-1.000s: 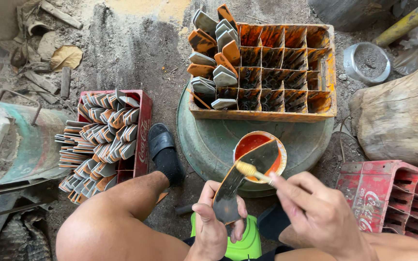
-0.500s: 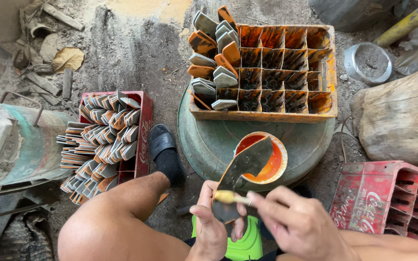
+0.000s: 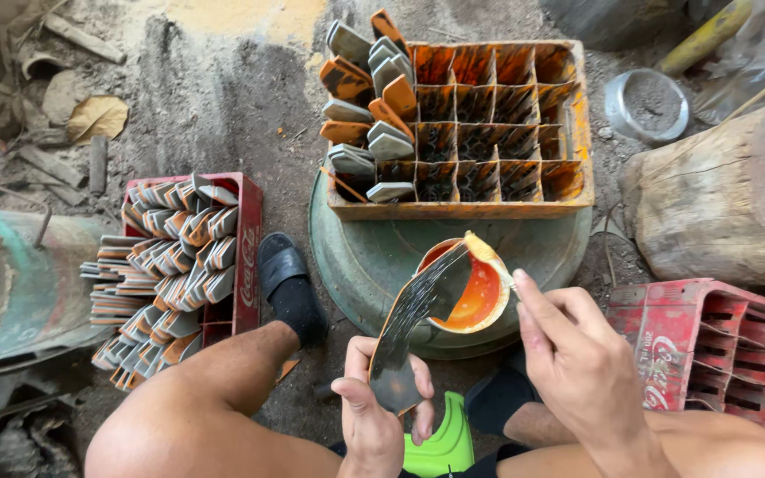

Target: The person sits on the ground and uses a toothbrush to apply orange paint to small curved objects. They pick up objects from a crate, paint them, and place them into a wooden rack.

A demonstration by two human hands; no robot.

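Left hand (image 3: 374, 416) is gripping the dark curved metal blade (image 3: 418, 327) by its lower end, tip over the orange paint bowl (image 3: 475, 296). Right hand (image 3: 577, 363) is pinching the small brush (image 3: 487, 252). Risk: wet paint dripping off the blade, or the tip nudging and tipping the bowl.

Left hand (image 3: 381, 409) clenched, thumb uppermost (fingers wrapped round); right hand (image 3: 582, 358) raised, fingers pinched together, pointing forward.

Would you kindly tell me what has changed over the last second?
The right hand carried the brush from low on the curved metal blade up to its tip over the orange paint pot. The left hand kept its grip; the crates stayed put.
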